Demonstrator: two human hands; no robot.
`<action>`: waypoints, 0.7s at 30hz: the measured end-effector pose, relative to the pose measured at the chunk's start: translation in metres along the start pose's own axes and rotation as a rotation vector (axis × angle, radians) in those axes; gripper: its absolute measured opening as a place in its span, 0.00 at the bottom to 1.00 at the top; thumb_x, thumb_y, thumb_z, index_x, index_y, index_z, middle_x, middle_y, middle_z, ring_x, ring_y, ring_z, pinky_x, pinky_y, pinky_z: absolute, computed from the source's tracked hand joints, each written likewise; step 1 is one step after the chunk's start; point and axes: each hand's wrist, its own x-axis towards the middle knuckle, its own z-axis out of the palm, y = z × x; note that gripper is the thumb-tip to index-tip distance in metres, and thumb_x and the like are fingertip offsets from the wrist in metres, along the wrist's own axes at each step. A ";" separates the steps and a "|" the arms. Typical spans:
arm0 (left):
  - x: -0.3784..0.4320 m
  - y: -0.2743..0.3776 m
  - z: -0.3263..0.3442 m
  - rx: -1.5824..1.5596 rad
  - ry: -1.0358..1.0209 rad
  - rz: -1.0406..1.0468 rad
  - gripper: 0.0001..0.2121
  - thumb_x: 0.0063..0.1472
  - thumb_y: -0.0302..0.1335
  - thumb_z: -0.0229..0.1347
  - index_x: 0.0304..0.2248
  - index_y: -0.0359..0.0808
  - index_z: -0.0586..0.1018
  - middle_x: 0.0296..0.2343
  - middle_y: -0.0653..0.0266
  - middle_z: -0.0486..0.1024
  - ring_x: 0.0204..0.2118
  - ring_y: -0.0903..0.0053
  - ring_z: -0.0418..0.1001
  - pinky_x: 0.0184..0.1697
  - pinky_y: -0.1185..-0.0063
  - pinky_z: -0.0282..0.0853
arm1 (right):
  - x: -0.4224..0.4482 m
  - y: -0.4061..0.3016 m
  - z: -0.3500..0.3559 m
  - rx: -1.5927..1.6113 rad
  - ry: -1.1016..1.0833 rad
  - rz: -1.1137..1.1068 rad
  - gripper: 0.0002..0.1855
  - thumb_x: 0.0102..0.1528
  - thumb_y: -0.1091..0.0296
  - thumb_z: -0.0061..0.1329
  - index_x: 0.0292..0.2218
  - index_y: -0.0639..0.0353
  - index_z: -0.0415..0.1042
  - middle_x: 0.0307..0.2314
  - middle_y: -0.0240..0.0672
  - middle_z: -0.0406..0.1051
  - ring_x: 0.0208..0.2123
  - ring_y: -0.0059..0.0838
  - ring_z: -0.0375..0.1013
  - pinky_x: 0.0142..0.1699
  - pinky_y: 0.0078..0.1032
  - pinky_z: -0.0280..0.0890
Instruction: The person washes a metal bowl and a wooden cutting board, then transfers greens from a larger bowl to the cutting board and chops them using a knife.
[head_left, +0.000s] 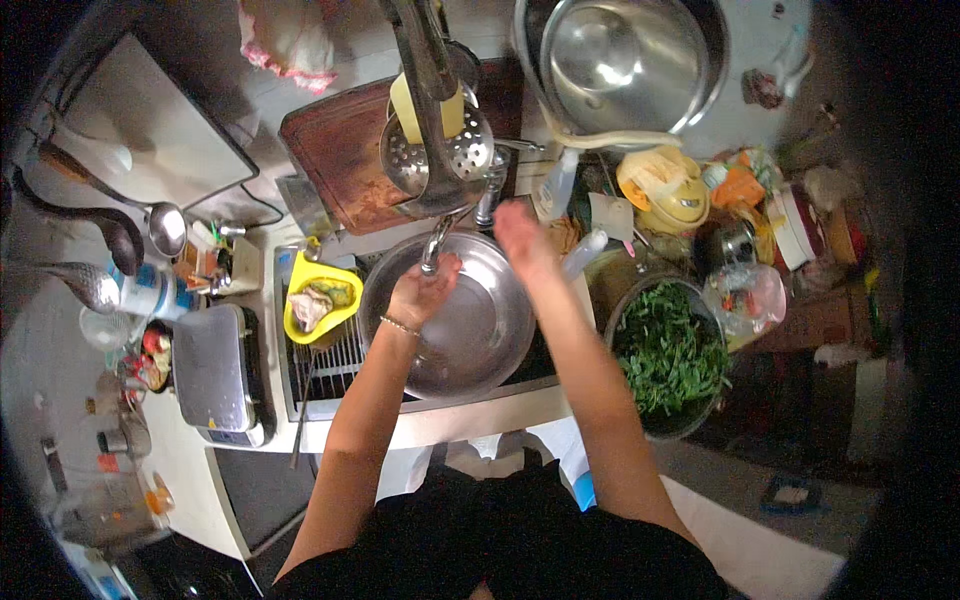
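A wide stainless steel basin (472, 330) sits in the sink beneath a chrome tap (487, 187). My left hand (424, 292), a bracelet at its wrist, is over the basin right at the end of the spout (437, 244). Its palm is turned up and it holds nothing. Just right of the tap's body, above the basin's far rim, is my right hand (523, 236). Motion blurs its fingers, and I cannot tell whether they touch the tap. Whether water is running is also unclear.
A yellow strainer (335, 328) with scraps hangs left of the basin. Leafy greens (667, 345) fill a large bowl on the right. Ladles and a skimmer (409, 169) hang overhead before a wooden cutting board (337, 150). A kitchen scale (214, 367) stands on the left counter.
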 end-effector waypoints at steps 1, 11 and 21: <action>0.005 -0.002 -0.007 -0.029 0.032 -0.007 0.13 0.61 0.26 0.36 0.39 0.25 0.65 0.37 0.48 0.67 0.39 0.60 0.69 0.42 0.71 0.68 | -0.005 0.036 -0.019 -0.158 -0.039 0.159 0.11 0.55 0.68 0.41 0.39 0.64 0.66 0.35 0.38 0.69 0.41 0.32 0.67 0.48 0.27 0.63; 0.019 -0.022 -0.083 0.667 -0.102 0.247 0.16 0.57 0.39 0.43 0.33 0.35 0.73 0.31 0.55 0.74 0.32 0.66 0.72 0.38 0.76 0.68 | -0.046 0.182 -0.030 -1.083 0.054 0.068 0.13 0.52 0.60 0.42 0.22 0.59 0.64 0.15 0.35 0.65 0.18 0.32 0.66 0.21 0.28 0.61; -0.012 0.004 -0.188 0.974 0.507 0.895 0.19 0.47 0.23 0.55 0.42 0.33 0.71 0.38 0.57 0.71 0.39 0.66 0.70 0.45 0.77 0.62 | 0.017 -0.021 0.035 -0.676 0.098 -0.689 0.17 0.56 0.62 0.43 0.44 0.60 0.60 0.33 0.33 0.66 0.32 0.23 0.65 0.38 0.20 0.62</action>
